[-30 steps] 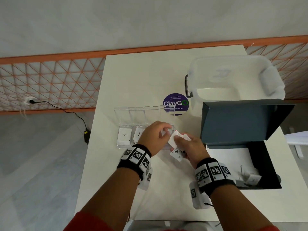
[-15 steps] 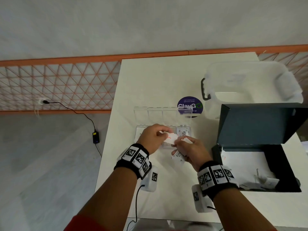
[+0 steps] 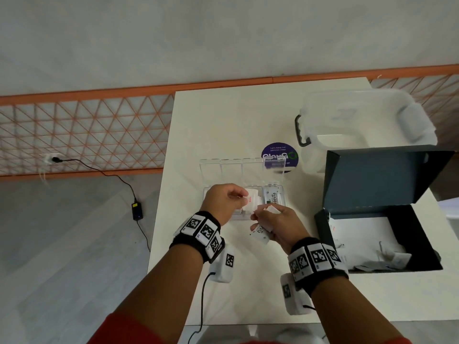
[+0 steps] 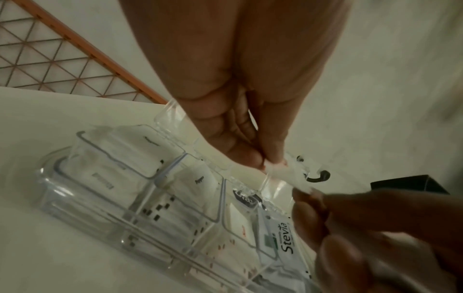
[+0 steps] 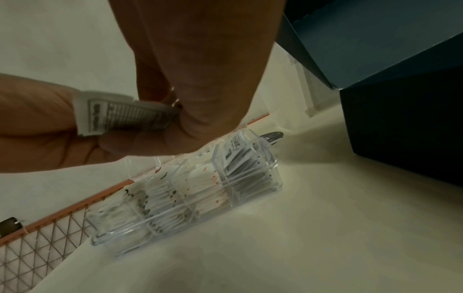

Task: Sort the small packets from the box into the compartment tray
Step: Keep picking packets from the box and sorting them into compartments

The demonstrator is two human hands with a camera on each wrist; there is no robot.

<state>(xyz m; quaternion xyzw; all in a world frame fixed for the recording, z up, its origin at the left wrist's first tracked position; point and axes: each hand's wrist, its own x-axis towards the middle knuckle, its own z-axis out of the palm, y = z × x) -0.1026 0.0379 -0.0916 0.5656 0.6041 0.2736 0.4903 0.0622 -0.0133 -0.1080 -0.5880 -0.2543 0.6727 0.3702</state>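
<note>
Clear plastic makes up the compartment tray point(image 3: 273, 214), a row of four small bins with hinged lids point(image 3: 231, 167) standing open at the back, set on the white table point(image 3: 223, 120). Each bin holds stacked white packets; the rightmost one carries packets printed "Stevia" point(image 3: 273, 198) in black with a green mark, and the bin beside it holds white packets with red print.

Over that bin, the left hand point(image 3: 224, 202) pinches a white packet with red lettering point(image 3: 252, 198) between thumb and fingertips, the other fingers curled in. In the left wrist view the packet point(image 4: 288, 174) shows as a blurred white strip at the fingertips point(image 4: 250, 160).

Just in front of the tray, the right hand point(image 3: 275, 225) is curled round several white packets point(image 3: 260, 232), one printed with the same Stevia name, another point(image 5: 120, 115) showing fine black text.

To the right stands the dark box point(image 3: 372, 194), lid raised, with more white packets point(image 3: 387, 259) lying inside.
</note>
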